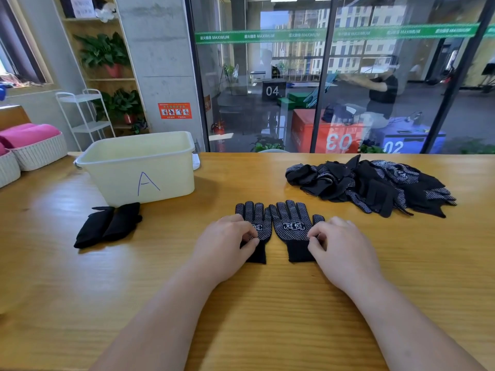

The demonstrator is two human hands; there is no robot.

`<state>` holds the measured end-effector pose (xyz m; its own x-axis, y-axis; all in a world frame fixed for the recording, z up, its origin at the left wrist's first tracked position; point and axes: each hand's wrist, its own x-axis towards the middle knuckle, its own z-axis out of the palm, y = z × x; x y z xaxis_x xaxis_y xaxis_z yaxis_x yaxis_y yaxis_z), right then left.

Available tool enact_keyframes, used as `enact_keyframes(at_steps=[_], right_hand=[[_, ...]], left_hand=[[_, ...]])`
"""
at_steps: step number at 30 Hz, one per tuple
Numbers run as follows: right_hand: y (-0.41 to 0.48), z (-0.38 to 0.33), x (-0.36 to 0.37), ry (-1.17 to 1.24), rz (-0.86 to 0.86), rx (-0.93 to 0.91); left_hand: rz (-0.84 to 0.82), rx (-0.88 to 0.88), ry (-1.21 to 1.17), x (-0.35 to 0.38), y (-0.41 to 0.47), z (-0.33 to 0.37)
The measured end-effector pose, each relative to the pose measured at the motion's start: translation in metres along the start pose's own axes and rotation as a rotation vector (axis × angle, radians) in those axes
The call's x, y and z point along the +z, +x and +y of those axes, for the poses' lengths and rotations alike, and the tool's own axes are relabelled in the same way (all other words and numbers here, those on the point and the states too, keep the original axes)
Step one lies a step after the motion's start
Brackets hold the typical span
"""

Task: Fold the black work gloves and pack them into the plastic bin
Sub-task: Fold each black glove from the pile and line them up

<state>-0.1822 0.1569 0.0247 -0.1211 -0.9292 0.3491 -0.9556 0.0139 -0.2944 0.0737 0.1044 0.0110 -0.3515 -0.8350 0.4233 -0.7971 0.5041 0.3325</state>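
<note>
Two black work gloves with white grip dots lie flat side by side, palms up, on the wooden table: the left glove [256, 218] and the right glove [292, 223]. My left hand [227, 242] pinches the left glove near its cuff. My right hand [340, 245] pinches the right glove at its wrist edge. A pale yellow plastic bin [139, 167] marked "A" stands at the back left. A folded black glove bundle [108, 224] lies in front of the bin. A heap of unfolded black gloves [372, 183] sits at the back right.
White woven baskets [32, 156] holding pink cloth stand at the far left edge. A glass wall runs right behind the table's far edge. The wooden table [267, 303] stretches wide below my arms.
</note>
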Motion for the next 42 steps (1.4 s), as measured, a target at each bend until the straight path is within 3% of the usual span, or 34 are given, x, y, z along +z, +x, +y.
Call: enact_keyframes(at_steps=[3, 9, 15, 23, 26, 33, 39, 42], right_hand=[[-0.001, 0.002, -0.005, -0.009, 0.035, 0.071], [-0.002, 0.006, -0.007, -0.141, -0.140, 0.132], [0.003, 0.014, -0.004, -0.137, -0.093, 0.167], [0.006, 0.026, -0.003, -0.038, -0.016, 0.204], [0.007, 0.028, -0.003, 0.066, 0.054, 0.223], [0.012, 0.027, -0.014, 0.562, 0.199, 0.231], [0.020, 0.011, -0.051, 0.794, 0.245, 0.076], [0.026, -0.006, -0.084, 0.875, 0.163, -0.058]], left_hand=[[-0.024, 0.004, 0.022, 0.001, 0.000, 0.003], [-0.027, 0.020, 0.014, 0.004, 0.000, 0.001], [-0.068, 0.080, 0.032, 0.004, -0.001, 0.006], [-0.246, 0.142, 0.048, 0.006, -0.003, 0.009], [-0.274, 0.155, 0.063, 0.005, -0.003, 0.010], [-0.277, 0.205, -0.004, 0.007, -0.003, 0.011], [-0.237, 0.263, -0.123, 0.005, -0.003, 0.018], [-0.142, 0.231, -0.159, 0.010, 0.000, 0.013]])
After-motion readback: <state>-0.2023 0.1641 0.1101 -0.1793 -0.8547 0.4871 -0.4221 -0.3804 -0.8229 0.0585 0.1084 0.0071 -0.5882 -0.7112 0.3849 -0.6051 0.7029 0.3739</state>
